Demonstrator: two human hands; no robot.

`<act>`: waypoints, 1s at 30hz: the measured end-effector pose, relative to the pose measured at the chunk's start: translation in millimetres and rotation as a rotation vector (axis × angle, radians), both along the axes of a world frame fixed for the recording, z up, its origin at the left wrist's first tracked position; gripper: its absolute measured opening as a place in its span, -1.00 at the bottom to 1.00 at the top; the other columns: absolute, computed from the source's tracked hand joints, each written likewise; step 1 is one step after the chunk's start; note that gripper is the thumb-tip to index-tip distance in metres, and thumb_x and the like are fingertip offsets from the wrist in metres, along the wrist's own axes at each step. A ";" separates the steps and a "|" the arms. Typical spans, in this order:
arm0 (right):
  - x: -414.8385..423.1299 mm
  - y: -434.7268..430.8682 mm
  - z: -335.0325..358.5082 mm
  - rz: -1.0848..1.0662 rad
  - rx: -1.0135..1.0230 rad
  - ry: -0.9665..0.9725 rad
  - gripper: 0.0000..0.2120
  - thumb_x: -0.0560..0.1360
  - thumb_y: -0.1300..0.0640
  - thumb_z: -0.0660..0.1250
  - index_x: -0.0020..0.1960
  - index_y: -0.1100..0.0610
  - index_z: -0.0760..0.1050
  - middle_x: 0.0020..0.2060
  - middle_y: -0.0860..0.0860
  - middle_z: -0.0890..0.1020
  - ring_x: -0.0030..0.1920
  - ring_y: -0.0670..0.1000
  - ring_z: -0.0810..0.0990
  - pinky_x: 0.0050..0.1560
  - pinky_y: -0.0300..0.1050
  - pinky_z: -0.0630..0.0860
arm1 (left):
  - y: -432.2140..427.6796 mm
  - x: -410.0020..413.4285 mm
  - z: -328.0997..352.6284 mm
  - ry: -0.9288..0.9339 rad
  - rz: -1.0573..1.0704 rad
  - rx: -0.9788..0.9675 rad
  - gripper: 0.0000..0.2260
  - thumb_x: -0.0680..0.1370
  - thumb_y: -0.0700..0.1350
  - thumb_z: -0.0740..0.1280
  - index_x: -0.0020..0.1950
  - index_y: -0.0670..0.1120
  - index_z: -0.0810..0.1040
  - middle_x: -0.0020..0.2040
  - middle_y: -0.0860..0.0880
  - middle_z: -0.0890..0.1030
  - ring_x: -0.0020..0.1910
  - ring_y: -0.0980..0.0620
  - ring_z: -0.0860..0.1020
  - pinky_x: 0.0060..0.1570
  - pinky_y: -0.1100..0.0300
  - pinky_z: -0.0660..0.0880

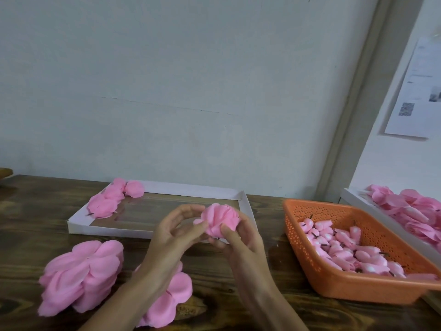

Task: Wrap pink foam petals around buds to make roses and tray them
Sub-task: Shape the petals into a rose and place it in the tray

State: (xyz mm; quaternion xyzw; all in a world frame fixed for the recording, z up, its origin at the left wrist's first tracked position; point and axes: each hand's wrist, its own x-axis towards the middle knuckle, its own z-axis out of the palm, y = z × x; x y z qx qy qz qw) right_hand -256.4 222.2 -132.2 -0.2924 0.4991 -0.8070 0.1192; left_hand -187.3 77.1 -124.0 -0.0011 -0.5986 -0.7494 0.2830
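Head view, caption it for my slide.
Left hand and right hand shape a foam rose by the white tray, orange bud basket alongside.

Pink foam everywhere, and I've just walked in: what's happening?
A person's left hand and right hand pinch a pink foam rose over the wooden table. A few finished roses lie in the flat white cardboard tray; pink buds lie in the orange plastic basket; loose petal stacks sit nearby.
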 end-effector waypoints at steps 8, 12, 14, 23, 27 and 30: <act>-0.8 1.8 1.6 0.022 0.013 -0.040 -0.79 0.64 0.18 0.38 0.27 0.14 0.60 0.24 0.14 0.69 0.27 0.18 0.68 0.21 0.06 0.65 | -4.7 6.5 9.4 -0.003 0.004 -0.283 -0.70 0.37 -0.09 0.63 0.07 0.11 0.73 0.19 0.01 0.71 0.21 0.03 0.67 0.04 0.20 0.64; -2.7 2.5 1.2 0.037 0.022 -0.077 -0.77 0.65 0.15 0.36 0.29 0.12 0.60 0.26 0.17 0.67 0.28 0.21 0.67 0.27 0.16 0.63 | -9.6 7.0 8.7 0.009 -0.129 -0.298 -0.65 0.41 -0.42 0.58 0.09 -0.07 0.76 0.26 -0.05 0.66 0.23 -0.07 0.68 0.11 0.12 0.66; -2.6 1.9 1.3 0.036 0.035 -0.086 -0.75 0.64 0.11 0.37 0.29 0.12 0.60 0.27 0.16 0.67 0.28 0.19 0.67 0.24 0.12 0.64 | -10.9 6.8 8.4 -0.008 -0.065 -0.372 -0.70 0.44 -0.40 0.56 0.02 -0.03 0.78 0.21 0.01 0.68 0.22 -0.03 0.68 0.12 0.11 0.66; 2.0 1.3 0.1 0.002 0.060 -0.105 -0.71 0.61 0.12 0.42 0.25 0.25 0.50 0.13 0.19 0.71 0.14 0.23 0.73 0.07 0.00 0.69 | -20.2 5.9 8.7 0.045 0.038 -0.539 -0.90 0.42 0.03 0.62 -0.10 0.08 0.80 0.19 0.17 0.61 0.22 0.06 0.63 0.10 0.16 0.65; 11.0 0.6 2.2 0.004 0.123 -0.028 -0.82 0.66 0.21 0.37 0.24 0.23 0.51 0.12 0.17 0.71 0.13 0.20 0.74 0.08 0.02 0.70 | -17.0 5.0 6.0 0.039 0.010 -0.495 -0.91 0.39 -0.07 0.59 -0.11 0.06 0.81 0.18 0.14 0.56 0.18 0.05 0.64 -0.04 0.15 0.68; 16.3 -1.3 2.8 0.013 0.120 -0.037 -0.82 0.65 0.23 0.37 0.23 0.23 0.51 0.10 0.19 0.71 0.12 0.20 0.75 0.11 0.05 0.70 | -12.3 4.2 5.6 0.038 0.070 -0.460 -0.89 0.34 -0.07 0.58 -0.15 0.08 0.81 0.17 0.06 0.54 0.15 0.08 0.63 -0.04 0.18 0.65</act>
